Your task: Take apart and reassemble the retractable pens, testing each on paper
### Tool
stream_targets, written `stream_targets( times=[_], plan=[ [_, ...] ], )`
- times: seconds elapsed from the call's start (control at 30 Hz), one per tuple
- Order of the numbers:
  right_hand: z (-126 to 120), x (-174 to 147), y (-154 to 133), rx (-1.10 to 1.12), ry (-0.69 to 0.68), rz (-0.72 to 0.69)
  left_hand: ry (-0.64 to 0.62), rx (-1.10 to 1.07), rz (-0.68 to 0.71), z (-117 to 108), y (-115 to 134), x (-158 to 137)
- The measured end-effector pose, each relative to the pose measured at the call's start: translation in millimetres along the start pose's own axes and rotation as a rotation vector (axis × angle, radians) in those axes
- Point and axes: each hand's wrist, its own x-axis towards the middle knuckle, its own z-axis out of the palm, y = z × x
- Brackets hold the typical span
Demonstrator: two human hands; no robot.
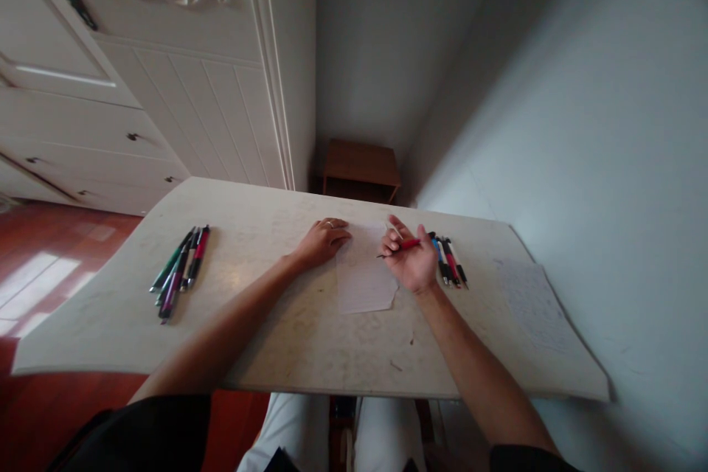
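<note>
A lined sheet of paper (365,284) lies on the white table in front of me. My left hand (324,240) rests palm down at its upper left edge, fingers lying on the sheet and a ring on one of them. Over the paper's right side, my right hand (412,254) is turned partly palm up and closed around a red pen (409,244), whose dark tip points left. A thin whitish piece shows between its upper fingers, too small to make out. Just right of that hand lies a group of several pens (450,262) in blue, black, white and red.
More pens (180,273), green, black, purple and red, lie in a pile on the table's left. A written-on sheet (534,302) sits at the right edge by the wall. Beyond the table stand a brown wooden stool (362,162) and a white cabinet (210,103).
</note>
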Motion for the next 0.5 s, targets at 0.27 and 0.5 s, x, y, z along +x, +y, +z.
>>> stream_targets(
  times=[0.27,0.5],
  plan=[
    [3.1,-4.4,-5.6,0.065,0.022,0.075,0.000,-0.007,0.012,0.1,-1.4,-0.7],
    [5.8,-6.5,-7.2,0.297,-0.042,0.169,0.007,0.014,0.027,1.7,-3.6,-1.6]
  ],
)
